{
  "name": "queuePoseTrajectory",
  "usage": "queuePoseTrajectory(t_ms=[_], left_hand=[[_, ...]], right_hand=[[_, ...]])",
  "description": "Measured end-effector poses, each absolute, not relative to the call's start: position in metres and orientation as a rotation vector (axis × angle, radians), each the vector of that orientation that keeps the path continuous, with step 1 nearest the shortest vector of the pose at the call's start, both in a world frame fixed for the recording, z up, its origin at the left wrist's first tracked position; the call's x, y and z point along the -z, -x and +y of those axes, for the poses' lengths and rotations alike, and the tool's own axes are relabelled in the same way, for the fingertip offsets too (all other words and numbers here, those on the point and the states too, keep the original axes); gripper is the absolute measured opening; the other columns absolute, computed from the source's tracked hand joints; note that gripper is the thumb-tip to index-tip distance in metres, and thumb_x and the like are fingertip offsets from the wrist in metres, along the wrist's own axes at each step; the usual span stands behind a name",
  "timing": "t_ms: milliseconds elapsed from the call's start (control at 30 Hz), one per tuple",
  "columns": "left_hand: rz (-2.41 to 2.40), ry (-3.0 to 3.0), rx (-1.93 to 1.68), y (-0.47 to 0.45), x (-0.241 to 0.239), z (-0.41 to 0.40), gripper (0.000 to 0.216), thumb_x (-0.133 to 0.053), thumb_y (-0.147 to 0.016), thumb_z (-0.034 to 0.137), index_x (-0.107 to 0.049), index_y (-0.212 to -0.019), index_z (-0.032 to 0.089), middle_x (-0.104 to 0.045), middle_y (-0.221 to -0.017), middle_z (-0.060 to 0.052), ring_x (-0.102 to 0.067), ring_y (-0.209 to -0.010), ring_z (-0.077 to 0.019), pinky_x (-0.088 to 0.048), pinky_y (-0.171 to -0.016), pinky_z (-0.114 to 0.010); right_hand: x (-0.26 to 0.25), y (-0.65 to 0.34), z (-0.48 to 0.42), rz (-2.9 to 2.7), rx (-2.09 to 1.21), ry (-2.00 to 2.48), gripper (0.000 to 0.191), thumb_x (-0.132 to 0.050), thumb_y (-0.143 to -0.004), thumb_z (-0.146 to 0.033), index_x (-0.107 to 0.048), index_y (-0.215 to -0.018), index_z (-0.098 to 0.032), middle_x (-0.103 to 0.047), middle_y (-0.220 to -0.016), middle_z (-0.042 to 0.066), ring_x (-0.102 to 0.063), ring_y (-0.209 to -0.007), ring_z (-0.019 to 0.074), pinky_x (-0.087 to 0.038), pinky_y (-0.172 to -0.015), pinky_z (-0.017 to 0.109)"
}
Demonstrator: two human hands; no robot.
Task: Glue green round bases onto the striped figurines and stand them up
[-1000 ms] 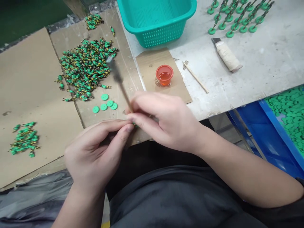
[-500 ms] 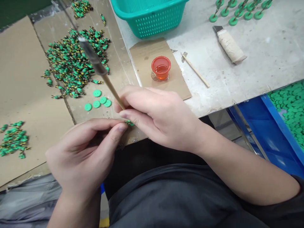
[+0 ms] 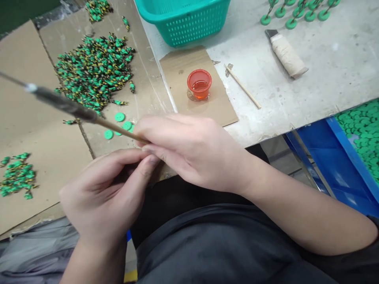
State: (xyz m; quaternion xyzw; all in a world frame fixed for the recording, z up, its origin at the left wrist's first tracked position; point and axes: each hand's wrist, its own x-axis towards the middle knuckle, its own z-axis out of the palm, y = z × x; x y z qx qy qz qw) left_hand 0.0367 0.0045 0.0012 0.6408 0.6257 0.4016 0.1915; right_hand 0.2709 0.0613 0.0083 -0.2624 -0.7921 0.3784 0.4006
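Observation:
My right hand point(image 3: 189, 152) is closed on a thin wooden-handled tool point(image 3: 71, 108) whose dark tip points far left over the cardboard. My left hand point(image 3: 109, 193) is pinched just below it, fingertips meeting the right hand's; what they hold is hidden. A few flat green discs point(image 3: 120, 117) lie on the cardboard just beyond my hands. A large heap of small green, black and yellow pieces point(image 3: 94, 71) lies further back on the left. A smaller heap point(image 3: 16, 175) lies at the left edge.
A small red cup of liquid point(image 3: 199, 84) stands on a cardboard square. A teal basket point(image 3: 189, 19), a wooden stick point(image 3: 242, 92), a wrapped knife point(image 3: 286, 53) and green pieces on stands point(image 3: 291, 14) are on the grey table. A blue bin of green discs point(image 3: 363, 134) sits at right.
The tool has swung from pointing up and away to pointing far left, nearly level. My hands stay together at the table edge. The small green piece seen between the fingertips is hidden now.

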Motion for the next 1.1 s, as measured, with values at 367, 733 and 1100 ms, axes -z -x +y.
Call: queuePoseTrajectory(t_ms=[367, 733, 1100], left_hand=[[1.692, -1.887, -1.152, -0.041, -0.005, 0.008, 0.011, -0.097, -0.095, 0.027, -0.096, -0.104, 0.034, -0.092, -0.095, 0.004, -0.082, -0.079, -0.0134, -0.066, -0.077, -0.023], [1.650, -1.900, -1.197, -0.041, -0.005, 0.007, 0.020, -0.098, -0.092, 0.018, -0.096, -0.106, 0.033, -0.091, -0.094, 0.005, -0.079, -0.078, -0.0091, -0.065, -0.078, -0.018], [1.687, -1.947, -1.179, -0.044, -0.007, 0.006, 0.015, -0.098, -0.095, 0.024, -0.097, -0.105, 0.034, -0.093, -0.099, 0.003, -0.085, -0.084, -0.0163, -0.072, -0.082, -0.027]], right_hand=[[0.001, -0.271, 0.060, -1.724, -0.844, 0.739, 0.017, -0.056, -0.126, -0.029, -0.071, -0.122, -0.020, -0.083, -0.124, 0.005, -0.079, -0.110, 0.0161, -0.062, -0.106, 0.028], [0.001, -0.273, 0.062, -1.746, -0.885, 0.740, 0.017, -0.058, -0.123, -0.029, -0.067, -0.110, -0.024, -0.083, -0.116, 0.002, -0.079, -0.102, 0.0160, -0.061, -0.103, 0.028], [0.004, -0.274, 0.061, -1.802, -0.886, 0.774, 0.017, -0.058, -0.124, -0.032, -0.069, -0.114, -0.024, -0.084, -0.120, 0.000, -0.079, -0.099, 0.0166, -0.063, -0.101, 0.032]])
